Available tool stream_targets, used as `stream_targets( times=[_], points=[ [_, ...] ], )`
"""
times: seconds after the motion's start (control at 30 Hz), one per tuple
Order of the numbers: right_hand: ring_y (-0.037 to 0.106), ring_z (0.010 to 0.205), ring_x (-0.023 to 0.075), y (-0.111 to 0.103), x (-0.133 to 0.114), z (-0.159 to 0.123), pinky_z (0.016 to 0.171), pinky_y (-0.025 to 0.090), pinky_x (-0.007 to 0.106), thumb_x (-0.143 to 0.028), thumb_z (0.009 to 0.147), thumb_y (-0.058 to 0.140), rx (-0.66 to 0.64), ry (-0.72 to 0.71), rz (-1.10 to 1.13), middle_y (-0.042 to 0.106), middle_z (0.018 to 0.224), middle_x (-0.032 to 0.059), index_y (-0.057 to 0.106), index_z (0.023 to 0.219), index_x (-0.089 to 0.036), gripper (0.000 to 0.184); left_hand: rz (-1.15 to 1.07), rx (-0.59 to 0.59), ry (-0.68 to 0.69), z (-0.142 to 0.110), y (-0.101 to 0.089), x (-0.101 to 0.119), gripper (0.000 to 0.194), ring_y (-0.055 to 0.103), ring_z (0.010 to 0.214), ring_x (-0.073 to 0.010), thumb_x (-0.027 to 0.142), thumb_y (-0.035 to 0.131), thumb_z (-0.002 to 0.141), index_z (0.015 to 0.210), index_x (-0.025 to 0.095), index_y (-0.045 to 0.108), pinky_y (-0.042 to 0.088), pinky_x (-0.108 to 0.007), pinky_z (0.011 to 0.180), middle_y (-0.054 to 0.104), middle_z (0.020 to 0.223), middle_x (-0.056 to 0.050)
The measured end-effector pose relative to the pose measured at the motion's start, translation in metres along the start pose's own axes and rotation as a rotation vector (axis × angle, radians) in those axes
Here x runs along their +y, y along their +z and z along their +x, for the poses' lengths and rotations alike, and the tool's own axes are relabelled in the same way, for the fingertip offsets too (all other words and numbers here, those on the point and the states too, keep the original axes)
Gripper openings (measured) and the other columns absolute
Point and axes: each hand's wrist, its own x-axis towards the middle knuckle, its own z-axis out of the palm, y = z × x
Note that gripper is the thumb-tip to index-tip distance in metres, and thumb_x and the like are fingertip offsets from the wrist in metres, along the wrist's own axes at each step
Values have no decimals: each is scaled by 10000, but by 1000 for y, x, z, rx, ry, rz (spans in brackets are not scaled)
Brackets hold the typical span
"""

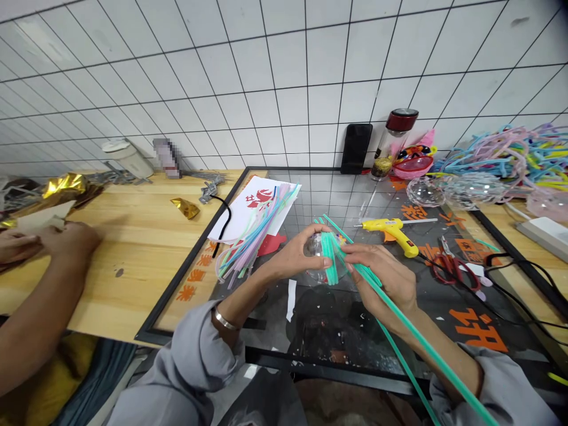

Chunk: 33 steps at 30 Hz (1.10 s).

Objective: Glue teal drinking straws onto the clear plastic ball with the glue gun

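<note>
My left hand [306, 254] is curled around a clear plastic ball [314, 260]. Its thumb presses on several green pipe cleaners [331, 266] laid side by side against the ball. On the ball's right side, my right hand [384, 272] grips the long green strands, whose ends trail down to the lower right past my forearm. Some short green tips stick up beyond the ball. A yellow hot glue gun [393, 229] lies just beyond my right hand. Left of the ball, loose pastel pipe cleaners [261, 231] rest on a white sheet [235, 207].
Red-handled scissors [452, 269] and black cables lie at right. A phone [356, 148] and a bottle [393, 142] stand by the wall. Tangled pipe cleaners [510, 157] and clear balls [474, 188] fill the back right. At left, another person's hands [66, 242] hold paper near gold foil [66, 186].
</note>
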Motion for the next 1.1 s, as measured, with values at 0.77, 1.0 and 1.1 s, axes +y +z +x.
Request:
stream_targets(
  times=[0.77,1.0,1.1],
  points=[
    [721,922,204,5,0,-5,837,548,378,-73,827,580,-52,-37,-9,747,952,77,626,950,-200,183,14,-19,5,-1,-1,3,544,541,1109,-239,358,728,740,1222,219,518,432,-351,985,582,1186,-50],
    [709,953,207,8,3,-8,859,545,391,-66,821,594,-52,-24,9,741,969,80,623,961,-199,195,47,25,29,-1,0,2,556,522,1213,-265,346,743,728,1228,219,537,391,-379,1070,589,1253,-62],
    [706,963,212,8,3,-8,869,551,400,-69,823,595,-41,-8,26,738,984,80,629,963,-204,197,38,37,49,-1,1,2,526,519,1232,-262,340,742,738,1211,214,549,372,-383,1092,589,1264,-69]
  ],
)
